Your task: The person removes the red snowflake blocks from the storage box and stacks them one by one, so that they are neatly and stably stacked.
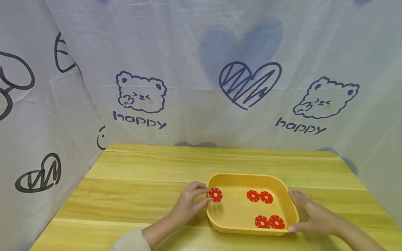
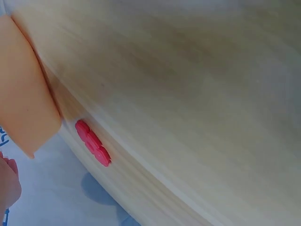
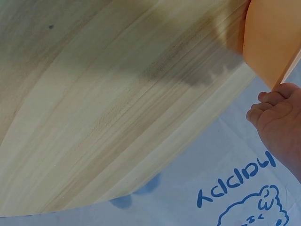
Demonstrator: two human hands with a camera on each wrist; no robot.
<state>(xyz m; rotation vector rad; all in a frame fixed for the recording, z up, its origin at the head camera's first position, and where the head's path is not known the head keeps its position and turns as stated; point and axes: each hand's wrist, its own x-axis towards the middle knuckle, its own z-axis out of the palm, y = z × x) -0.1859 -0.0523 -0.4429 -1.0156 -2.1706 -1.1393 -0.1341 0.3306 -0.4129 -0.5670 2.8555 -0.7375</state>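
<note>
A yellow tray [image 1: 233, 228] stands on the table. At its left end my left hand [image 1: 185, 202] pinches the edge of a red notched disc [image 1: 215, 195] between thumb and fingers, just inside the rim. Two joined red discs [image 1: 260, 196] lie toward the back of the tray, and another joined pair [image 1: 270, 222] rests by its front right corner. My right hand [image 1: 314, 212] holds the tray's right side, the thumb at the front corner. In the left wrist view, a red piece of joined discs [image 2: 93, 142] shows beside the tray [image 2: 28, 89], apart from the hand.
A wood-patterned table [image 1: 132, 195] extends around the tray. Behind it and along the left hangs pale cloth [image 1: 188, 115] printed with hearts and bears. The table's far edge runs close to that cloth.
</note>
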